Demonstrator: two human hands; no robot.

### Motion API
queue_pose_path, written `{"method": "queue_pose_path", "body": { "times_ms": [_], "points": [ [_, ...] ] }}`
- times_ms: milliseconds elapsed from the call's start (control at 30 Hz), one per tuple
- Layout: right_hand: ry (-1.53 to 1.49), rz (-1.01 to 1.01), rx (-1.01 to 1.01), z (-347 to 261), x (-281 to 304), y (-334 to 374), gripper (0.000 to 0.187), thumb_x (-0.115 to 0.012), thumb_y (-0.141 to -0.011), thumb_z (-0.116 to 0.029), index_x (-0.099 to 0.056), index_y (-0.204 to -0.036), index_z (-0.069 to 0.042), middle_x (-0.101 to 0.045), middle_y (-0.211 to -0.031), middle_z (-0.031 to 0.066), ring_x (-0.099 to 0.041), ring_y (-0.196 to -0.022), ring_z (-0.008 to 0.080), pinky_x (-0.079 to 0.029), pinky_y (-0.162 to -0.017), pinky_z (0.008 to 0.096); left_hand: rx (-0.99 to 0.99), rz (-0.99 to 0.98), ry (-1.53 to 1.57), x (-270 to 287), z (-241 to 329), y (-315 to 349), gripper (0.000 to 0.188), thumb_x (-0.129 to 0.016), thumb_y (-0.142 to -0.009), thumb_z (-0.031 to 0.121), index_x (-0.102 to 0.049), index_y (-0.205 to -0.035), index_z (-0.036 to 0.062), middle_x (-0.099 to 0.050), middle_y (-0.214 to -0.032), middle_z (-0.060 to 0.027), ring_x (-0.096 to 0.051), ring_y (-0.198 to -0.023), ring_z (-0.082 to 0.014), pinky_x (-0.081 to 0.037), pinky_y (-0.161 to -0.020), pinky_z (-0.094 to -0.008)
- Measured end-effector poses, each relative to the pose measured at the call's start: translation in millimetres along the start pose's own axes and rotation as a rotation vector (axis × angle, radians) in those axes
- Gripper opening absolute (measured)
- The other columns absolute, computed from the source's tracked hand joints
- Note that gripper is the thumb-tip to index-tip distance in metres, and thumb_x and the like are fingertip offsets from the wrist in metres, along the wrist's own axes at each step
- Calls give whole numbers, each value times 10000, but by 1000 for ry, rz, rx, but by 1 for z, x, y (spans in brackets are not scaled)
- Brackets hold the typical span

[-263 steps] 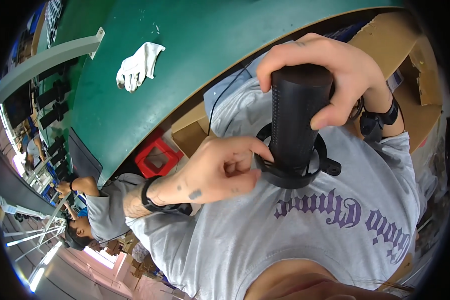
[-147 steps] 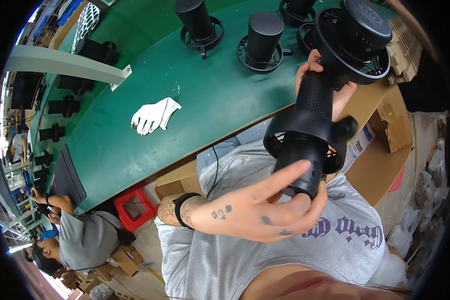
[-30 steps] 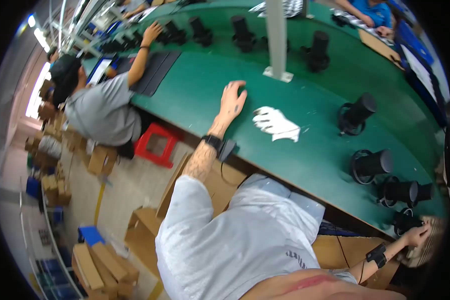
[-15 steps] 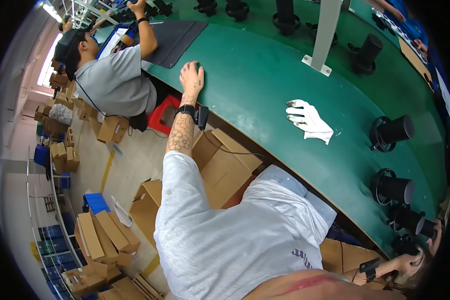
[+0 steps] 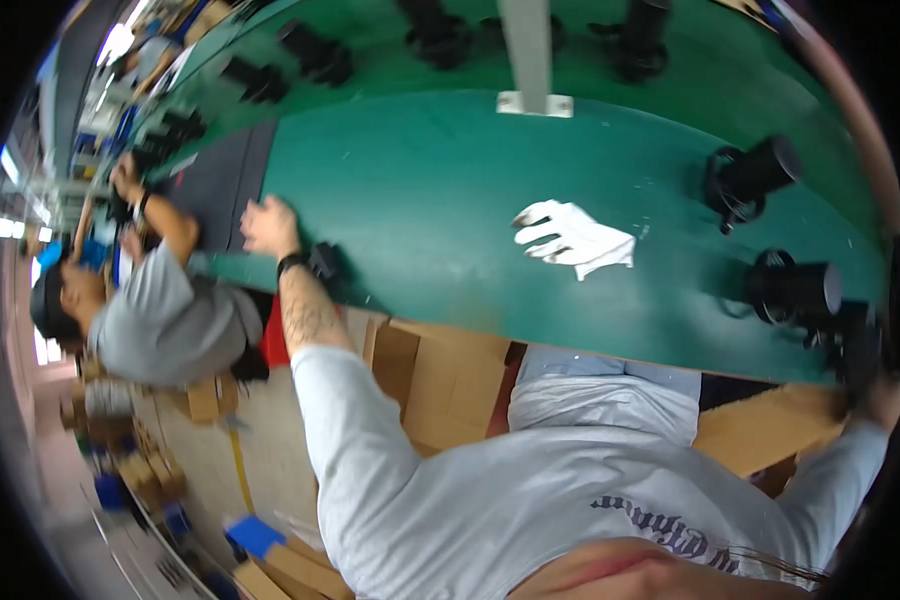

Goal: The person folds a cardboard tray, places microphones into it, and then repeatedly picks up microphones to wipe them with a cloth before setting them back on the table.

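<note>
My left hand [image 5: 270,228] rests on the green work surface [image 5: 390,200] beside the edge of a dark grey mat [image 5: 220,185], fingers apart and holding nothing. A black device is strapped to that wrist. At the far right rim, my right hand [image 5: 878,402] is smeared by motion, close to a dark, blurred object [image 5: 858,345]; whether it grips this cannot be made out. A white glove [image 5: 578,238] with darkened fingertips lies flat in front of me. To its right are black cylindrical fixtures with coiled cords, one farther [image 5: 765,170] and one nearer [image 5: 800,288].
More black cylinders [image 5: 315,52] stand along the conveyor-like green strip at the back. A grey metal post [image 5: 530,60] is bolted to the surface there. A person in a grey shirt [image 5: 170,325] works at my left. Open cardboard boxes [image 5: 450,385] sit below the table edge.
My view has turned, so the table edge lies more level and the glove sits farther left. My left hand's fingers have lifted and curled slightly. My right arm has swung up toward the table's right end.
</note>
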State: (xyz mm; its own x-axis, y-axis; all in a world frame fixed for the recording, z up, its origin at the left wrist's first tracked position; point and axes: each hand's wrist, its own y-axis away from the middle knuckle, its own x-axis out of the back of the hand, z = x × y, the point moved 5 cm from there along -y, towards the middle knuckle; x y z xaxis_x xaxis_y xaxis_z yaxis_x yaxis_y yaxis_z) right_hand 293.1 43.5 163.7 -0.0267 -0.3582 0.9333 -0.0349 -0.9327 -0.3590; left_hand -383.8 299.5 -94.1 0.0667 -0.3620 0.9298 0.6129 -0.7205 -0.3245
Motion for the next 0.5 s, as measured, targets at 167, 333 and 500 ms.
{"method": "queue_pose_path", "body": {
  "times_ms": [167, 333, 500],
  "points": [
    [222, -204, 45, -87, -84, -217, 520, -646, -762, -397, -595, -1100, -5, -657, -992, 181, -640, -884, 340, -518, -761, 415, -38, 21, -29, -22, 13, 4, 549, -361, -926, 454, -469, -1309, 74, -455, -1360, -140, -393, -1283, -310, -281, -1005, -602],
    [213, -218, -65, -66, -234, -289, 581, -675, -725, -395, -566, -1148, -11, -649, -1009, 184, -638, -895, 343, -518, -761, 420, -62, 80, 6, -20, 6, 6, 542, -388, -919, 428, -482, -1278, 33, -475, -1301, -179, -414, -1249, -356, -274, -993, -629],
    [151, 1, 186, -92, -230, -300, 769, -749, -651, -314, -440, -1297, -34, -639, -969, 188, -648, -847, 338, -526, -700, 428, -86, 130, -118, -20, -12, -2, 512, -390, -919, 455, -524, -1201, 49, -522, -1207, -152, -472, -1179, -333, -363, -898, -621]
  ]
}}
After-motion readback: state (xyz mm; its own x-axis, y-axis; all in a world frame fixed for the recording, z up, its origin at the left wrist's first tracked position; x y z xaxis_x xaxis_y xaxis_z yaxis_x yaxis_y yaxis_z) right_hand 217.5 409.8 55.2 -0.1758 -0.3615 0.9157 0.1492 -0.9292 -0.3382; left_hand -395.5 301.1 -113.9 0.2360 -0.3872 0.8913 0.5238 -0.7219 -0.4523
